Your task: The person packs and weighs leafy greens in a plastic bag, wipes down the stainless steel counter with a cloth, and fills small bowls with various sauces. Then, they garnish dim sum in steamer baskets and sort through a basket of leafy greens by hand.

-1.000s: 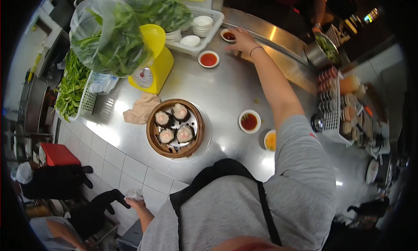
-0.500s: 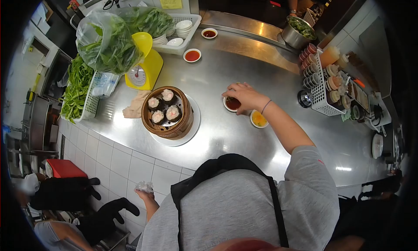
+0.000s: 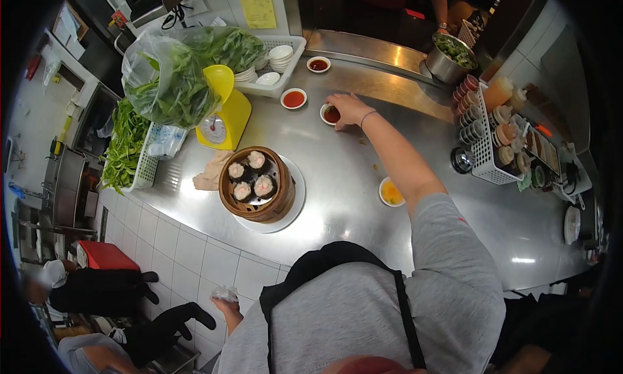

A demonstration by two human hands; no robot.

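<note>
Grasped by its rim, the dark sauce dish (image 3: pixel 331 115) is in the fingers of the right hand (image 3: pixel 352 109), over the steel counter (image 3: pixel 337 179); whether it is lifted, I cannot tell. Compared with half a second ago, this dish is farther from the yellow sauce dish (image 3: pixel 392 193) and nearer to the red sauce dish (image 3: pixel 293 99). So the yellow one is now left apart. The left hand (image 3: pixel 227 310) holds crumpled clear plastic (image 3: pixel 225 294), low beside the counter.

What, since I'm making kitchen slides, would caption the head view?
Right hand holding a sauce dish; four dumplings in a steamer.
</note>
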